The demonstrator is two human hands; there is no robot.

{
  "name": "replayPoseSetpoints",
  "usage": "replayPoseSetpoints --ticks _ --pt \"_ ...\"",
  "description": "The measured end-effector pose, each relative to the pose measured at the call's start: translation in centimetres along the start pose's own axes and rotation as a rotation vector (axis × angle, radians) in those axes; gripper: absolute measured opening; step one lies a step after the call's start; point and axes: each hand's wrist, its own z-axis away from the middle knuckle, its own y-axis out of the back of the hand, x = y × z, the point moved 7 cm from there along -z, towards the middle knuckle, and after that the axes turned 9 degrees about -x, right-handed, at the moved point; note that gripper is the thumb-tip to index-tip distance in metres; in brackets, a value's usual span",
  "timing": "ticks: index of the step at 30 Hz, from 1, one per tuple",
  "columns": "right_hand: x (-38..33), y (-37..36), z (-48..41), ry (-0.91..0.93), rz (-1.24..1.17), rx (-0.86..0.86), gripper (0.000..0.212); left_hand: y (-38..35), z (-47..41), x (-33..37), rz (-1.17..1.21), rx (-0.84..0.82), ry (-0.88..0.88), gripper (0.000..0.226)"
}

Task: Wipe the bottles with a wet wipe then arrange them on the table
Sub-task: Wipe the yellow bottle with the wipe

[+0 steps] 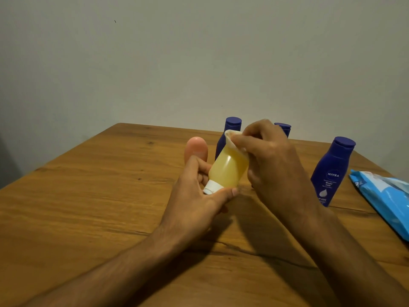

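Note:
My left hand (199,193) grips a small yellow bottle (228,169) by its white cap, holding it tilted with the cap toward me, above the wooden table (88,207). My right hand (272,160) presses a whitish wet wipe (232,138) against the bottle's upper end. A pink bottle (195,149) stands behind my left hand. Three dark blue bottles stand upright: one (230,129) behind the yellow bottle, one (284,128) mostly hidden behind my right hand, and a Nivea bottle (332,169) to the right.
A light blue wet wipe pack (385,196) lies at the right edge of the table. A plain wall rises behind the table's far edge.

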Motion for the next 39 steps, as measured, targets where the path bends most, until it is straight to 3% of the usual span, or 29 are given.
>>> replayPoseSetpoints --ticks 2,5,10,14,20,23,28,35,37,39 --pt "-0.2 -0.1 0.1 -0.003 0.014 -0.004 0.049 -0.1 0.0 0.0 -0.014 0.003 -0.007 0.042" --pt "-2.5 -1.1 0.5 0.152 0.016 -0.131 0.048 0.0 -0.1 0.0 0.010 0.003 -0.023 0.041" --pt "-4.8 -1.8 1.4 0.314 -0.081 -0.324 0.025 0.3 0.1 0.4 -0.013 0.023 -0.071 0.037" --pt "-3.2 -0.4 1.3 0.263 -0.053 -0.191 0.025 0.2 0.1 0.5 -0.005 0.028 -0.078 0.037" --pt "0.5 0.6 0.4 -0.032 -0.031 0.022 0.047 0.1 0.2 0.2 -0.086 0.037 -0.037 0.045" --pt "-0.8 0.0 0.6 0.010 -0.044 -0.021 0.045 0.1 0.1 0.1 -0.024 0.044 -0.035 0.040" --pt "-2.9 -1.4 1.3 0.190 -0.167 -0.264 0.026 0.8 -0.1 -0.4 0.075 0.050 -0.006 0.031" --pt "1.8 -0.1 0.5 -0.101 -0.149 0.053 0.031 0.5 -0.1 -0.7 0.103 0.036 0.015 0.041" --pt "2.0 -0.1 0.5 -0.122 -0.207 0.028 0.032 0.7 -0.2 -0.6 0.102 0.053 0.001 0.040" --pt "0.8 -0.5 0.6 -0.029 -0.283 -0.062 0.028 1.0 -0.2 -0.5 0.134 0.079 -0.019 0.038"
